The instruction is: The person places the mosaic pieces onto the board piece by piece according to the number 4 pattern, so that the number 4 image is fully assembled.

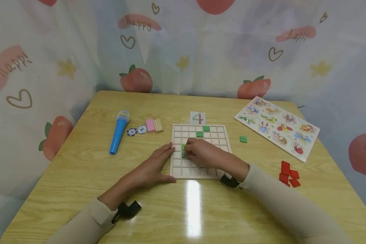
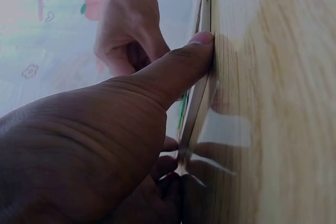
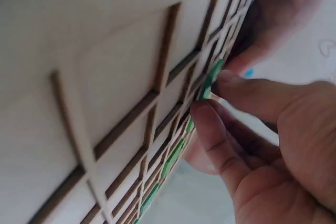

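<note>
A wooden grid board (image 1: 177, 172) lies in the middle of the table, with green square tiles (image 1: 199, 134) in some of its cells. My right hand (image 1: 205, 153) is over the board's left-centre cells. In the right wrist view its thumb and fingertips pinch a green tile (image 3: 211, 80) at the grid, and more green tiles (image 3: 173, 157) sit beyond it. Along the board's left edge my left hand (image 1: 150, 167) rests with fingers extended. Its thumb (image 2: 181, 64) touches the near-left corner, and the fingertips lie on the left rim.
Behind the board is a small pattern card (image 1: 197, 117). To the left lie a blue toy microphone (image 1: 117, 134), poker chips (image 1: 132, 131) and a pink block (image 1: 150, 125). On the right are a loose green tile (image 1: 243, 139), several red tiles (image 1: 283, 178) and an insect puzzle board (image 1: 277, 130).
</note>
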A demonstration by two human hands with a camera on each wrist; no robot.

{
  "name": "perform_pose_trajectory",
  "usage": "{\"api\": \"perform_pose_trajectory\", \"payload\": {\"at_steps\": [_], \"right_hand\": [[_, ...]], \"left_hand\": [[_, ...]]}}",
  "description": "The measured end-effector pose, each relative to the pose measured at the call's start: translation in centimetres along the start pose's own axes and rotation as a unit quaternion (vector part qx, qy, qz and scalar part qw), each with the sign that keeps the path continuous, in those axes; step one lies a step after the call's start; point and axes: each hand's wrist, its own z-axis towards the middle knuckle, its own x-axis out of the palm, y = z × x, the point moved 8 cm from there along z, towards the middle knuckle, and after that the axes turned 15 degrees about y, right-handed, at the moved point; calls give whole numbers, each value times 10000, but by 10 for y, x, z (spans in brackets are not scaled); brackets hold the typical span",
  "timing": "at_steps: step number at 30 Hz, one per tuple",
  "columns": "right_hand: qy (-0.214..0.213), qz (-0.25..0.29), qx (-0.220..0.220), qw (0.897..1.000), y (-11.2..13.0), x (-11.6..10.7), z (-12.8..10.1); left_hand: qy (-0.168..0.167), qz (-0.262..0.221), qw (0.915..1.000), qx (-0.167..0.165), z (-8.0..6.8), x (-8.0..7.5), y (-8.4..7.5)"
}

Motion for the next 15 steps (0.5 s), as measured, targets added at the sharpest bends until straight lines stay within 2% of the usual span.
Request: {"api": "perform_pose_trajectory", "payload": {"at_steps": [3,6,10,15], "right_hand": [[-13,100,78,9999,-3,-1,-12],[-283,175,153,9993,-8,-10,-35],[-1090,165,57,9939,-17,-28,-80],[-2355,131,88,9717,-36,-37,-146]], "left_hand": [[1,-15,10000,-46,0,2,1],[2,5,10000,-68,0,3,2],[9,24,10000,-86,1,2,2],[17,49,9998,-193,-1,2,2]]}}
